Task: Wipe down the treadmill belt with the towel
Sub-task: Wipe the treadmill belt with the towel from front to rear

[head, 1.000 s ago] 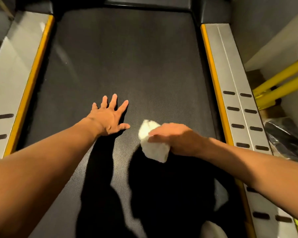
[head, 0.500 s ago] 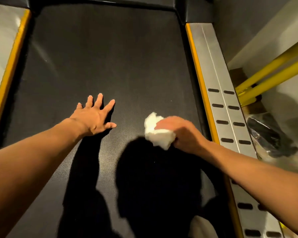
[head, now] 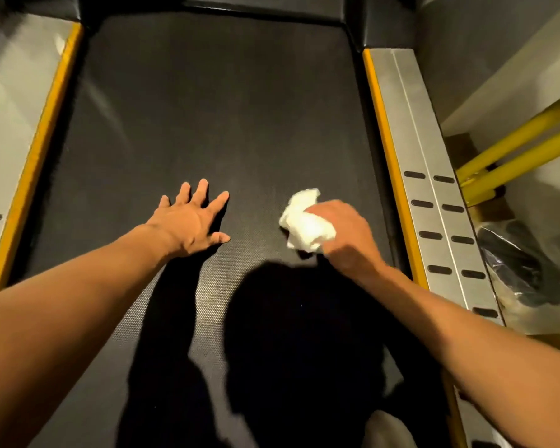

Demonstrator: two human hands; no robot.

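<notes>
The white towel [head: 304, 223] is bunched into a crumpled wad and lies on the treadmill belt [head: 207, 108], right of its middle and toward the right edge. The right hand [head: 343, 240] covers the wad's near right part, fingers curled over the cloth and gripping it; the hand is blurred, so the thumb's place is hard to tell. The towel's far end sticks out past the fingers. Left of it and apart from it, the left hand [head: 188, 226] lies flat on the dark, textured belt with fingers spread and thumb pointing right. Both forearms reach in from the near edge and cast heavy shadows on the near belt. A yellow strip [head: 388, 163] and a silver side rail [head: 434, 189] with dark slots border the belt on the right; a matching left rail [head: 4, 124] runs along the other side. Beyond the right rail stand yellow bars [head: 514, 147] and what looks like a clear bag [head: 524, 263] holding something dark.
</notes>
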